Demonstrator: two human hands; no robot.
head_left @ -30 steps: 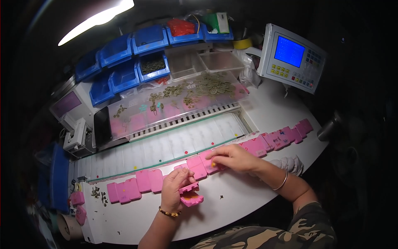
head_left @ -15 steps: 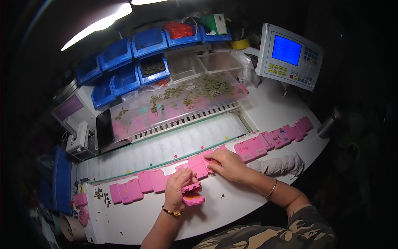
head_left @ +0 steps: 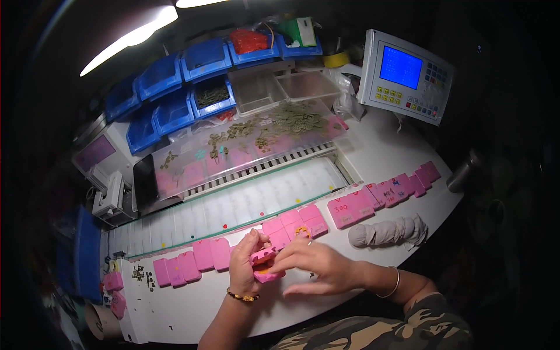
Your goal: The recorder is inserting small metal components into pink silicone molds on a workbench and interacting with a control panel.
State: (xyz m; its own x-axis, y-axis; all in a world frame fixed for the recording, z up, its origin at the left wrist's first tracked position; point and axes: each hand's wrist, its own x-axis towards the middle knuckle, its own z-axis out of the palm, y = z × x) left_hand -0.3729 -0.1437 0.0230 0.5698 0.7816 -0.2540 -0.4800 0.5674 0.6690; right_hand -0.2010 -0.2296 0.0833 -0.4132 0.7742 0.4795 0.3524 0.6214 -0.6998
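Observation:
My left hand grips a small pink rubber mould, its two halves parted like a mouth. Orange-yellow material shows inside. My right hand is at the mould's right side, fingers stretched toward its opening and thumb apart below. Whether the fingertips touch the orange material is hidden. Just beyond my right hand, a small orange openwork piece lies at the front of the row of pink blocks.
More pink blocks line the bench along a white segmented strip with coloured dots. Behind are a clear sheet bearing greenish pieces, blue bins and a control panel. A rolled grey cloth lies at right.
My right hand has left the orange piece beside the pink blocks and come back to the mould. The dots on the white strip have shifted left. My left hand keeps its hold.

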